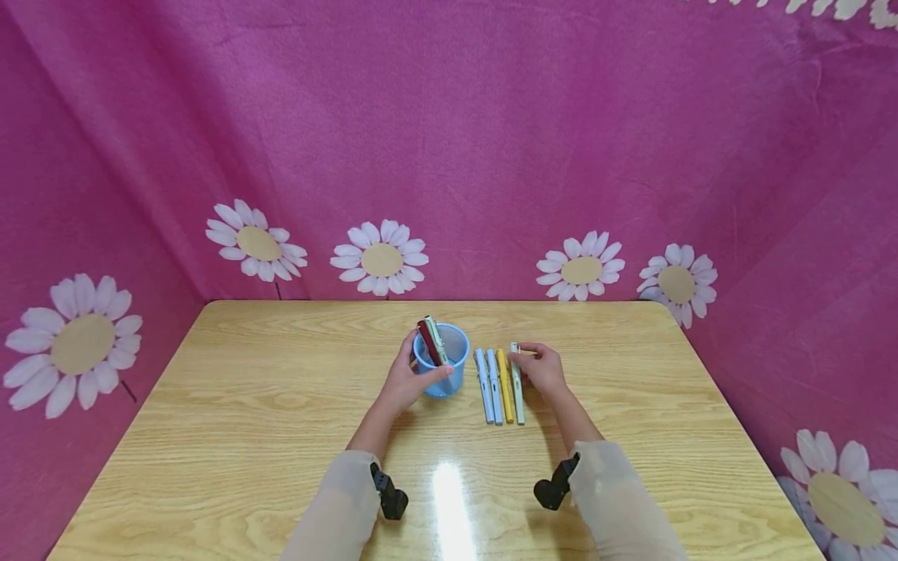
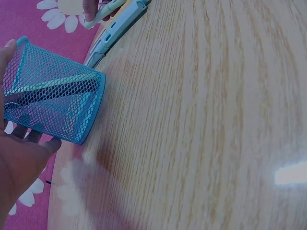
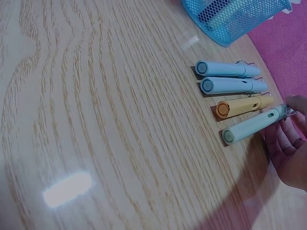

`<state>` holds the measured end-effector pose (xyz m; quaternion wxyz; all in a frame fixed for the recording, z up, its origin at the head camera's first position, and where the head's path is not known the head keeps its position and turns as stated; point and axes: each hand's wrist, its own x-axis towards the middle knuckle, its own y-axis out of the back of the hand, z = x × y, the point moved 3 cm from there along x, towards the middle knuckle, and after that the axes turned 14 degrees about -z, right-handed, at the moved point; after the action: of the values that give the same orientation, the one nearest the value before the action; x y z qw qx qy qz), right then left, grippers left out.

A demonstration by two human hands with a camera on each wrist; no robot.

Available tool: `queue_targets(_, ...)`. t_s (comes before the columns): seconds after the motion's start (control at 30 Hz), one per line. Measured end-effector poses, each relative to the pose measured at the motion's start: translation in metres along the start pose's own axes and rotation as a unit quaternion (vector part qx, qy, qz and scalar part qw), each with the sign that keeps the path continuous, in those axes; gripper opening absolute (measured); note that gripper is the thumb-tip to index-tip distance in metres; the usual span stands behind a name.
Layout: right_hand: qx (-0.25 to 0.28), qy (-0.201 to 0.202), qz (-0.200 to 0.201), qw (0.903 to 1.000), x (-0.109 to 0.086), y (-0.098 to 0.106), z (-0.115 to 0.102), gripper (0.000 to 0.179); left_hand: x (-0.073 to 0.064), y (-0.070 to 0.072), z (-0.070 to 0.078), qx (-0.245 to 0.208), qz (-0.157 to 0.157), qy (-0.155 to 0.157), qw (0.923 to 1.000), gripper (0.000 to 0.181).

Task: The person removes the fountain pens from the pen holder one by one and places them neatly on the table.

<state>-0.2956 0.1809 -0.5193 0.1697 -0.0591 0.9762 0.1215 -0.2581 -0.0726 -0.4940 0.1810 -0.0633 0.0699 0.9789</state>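
Note:
My left hand [image 1: 405, 386] grips a light blue mesh pen cup [image 2: 62, 105], with the thumb over the near side and the fingers round the other. The cup stands upright on the table, holding a dark red pen [image 1: 426, 343] and a pale green pen [image 1: 437, 343] that lean to its left side. To the right lies a row of pens: two light blue pens [image 3: 228, 69] [image 3: 235, 86], a yellow pen [image 3: 242, 106] and a second pale green pen [image 3: 252, 126]. My right hand [image 1: 546, 370] pinches that last pen near its clip end; whether it is lifted I cannot tell.
The wooden table [image 1: 266, 436] has a bright light reflection [image 1: 451, 506] near the front. A pink cloth [image 1: 477, 156] with white daisies hangs behind and at both sides. A black wrist camera [image 1: 557, 485] sits on each sleeve.

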Motion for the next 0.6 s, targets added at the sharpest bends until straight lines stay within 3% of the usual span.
queue_targets(0.17,0.002,-0.002,-0.002,1.0,0.0,-0.002,-0.001,0.041,-0.011,-0.002,0.017,-0.003,-0.008,0.002,1.0,0.09)
queue_targets(0.23,0.005,-0.003,-0.001,1.0,0.0,-0.002,-0.001,0.041,-0.011,-0.002,0.017,0.0,-0.006,0.003,1.0,0.09)
queue_targets(0.47,0.014,-0.002,0.005,0.9999,0.001,-0.003,0.0,0.039,0.003,-0.001,-0.006,0.004,0.009,-0.001,0.9999,0.091)
queue_targets(0.6,0.011,-0.009,0.005,0.9999,0.001,-0.004,-0.001,0.039,0.003,0.0,-0.006,0.005,0.011,0.001,0.9999,0.091)
